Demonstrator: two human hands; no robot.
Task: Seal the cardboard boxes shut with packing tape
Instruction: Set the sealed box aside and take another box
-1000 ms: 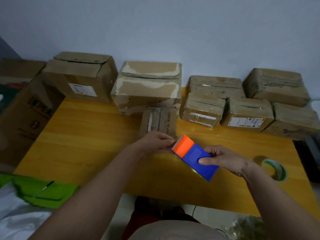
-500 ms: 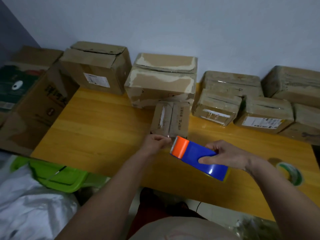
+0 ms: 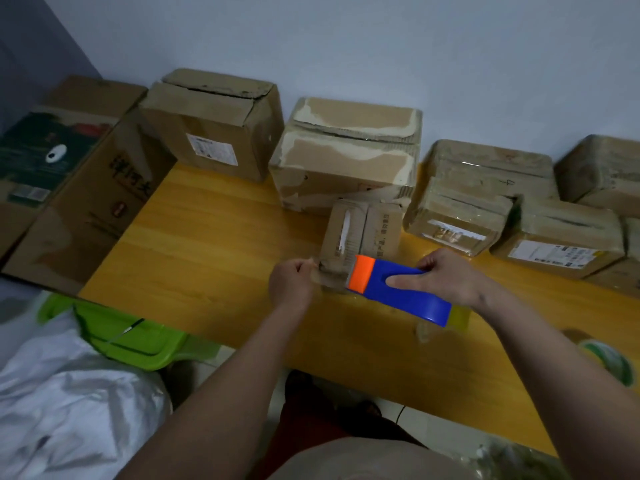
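Now longer tape between hands.

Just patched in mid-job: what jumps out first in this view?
The blue-and-orange tape dispenser at center, gripped by the right hand, while the left hand pinches the tape end drawn from it. Just behind sits a small box on the yellow table.
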